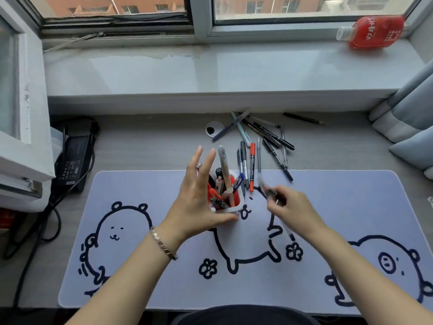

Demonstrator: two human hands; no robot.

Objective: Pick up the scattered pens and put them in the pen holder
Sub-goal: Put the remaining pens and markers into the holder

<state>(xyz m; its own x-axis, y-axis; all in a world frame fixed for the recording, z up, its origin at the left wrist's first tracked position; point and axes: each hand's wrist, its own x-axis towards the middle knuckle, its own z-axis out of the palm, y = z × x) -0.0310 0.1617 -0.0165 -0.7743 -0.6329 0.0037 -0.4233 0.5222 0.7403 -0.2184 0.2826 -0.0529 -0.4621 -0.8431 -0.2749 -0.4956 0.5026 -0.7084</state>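
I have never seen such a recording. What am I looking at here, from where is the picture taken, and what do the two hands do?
There is no machine here. A person wears a camera on the head, looking down at a desk by a window. The left hand steadies a pen holder on a desk mat with cartoon drawings; its fingers are spread. The right hand grips a pen, blurred by motion. More scattered pens lie beyond the holder. A red bottle lies on the windowsill.
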